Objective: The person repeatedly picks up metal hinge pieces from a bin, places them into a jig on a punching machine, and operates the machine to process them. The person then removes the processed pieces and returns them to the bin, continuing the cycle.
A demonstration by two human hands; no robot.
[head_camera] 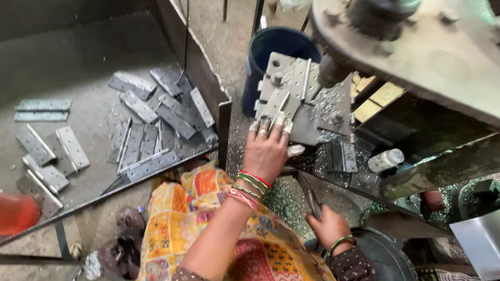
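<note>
Worker seated at a metal press, seen from above. The left hand (pixel 266 151) lies palm-down with fingers spread flat over a stack of grey steel hinge leaves (pixel 286 85) on the machine bed, steadying rather than clasping them; the pile sits directly beyond the fingertips, within easy reach. The right hand (pixel 327 226) is curled around a dark slender lever (pixel 310 198) that rises from between its fingers, apparently a control. Past the left fingertips stands a blue plastic bucket (pixel 279 45); to their left, an open sheet-metal bin (pixel 206 69) holds scattered hinge leaves. The heavy rusted machine arm (pixel 442 47) overhangs to their right, crowding that side.
</note>
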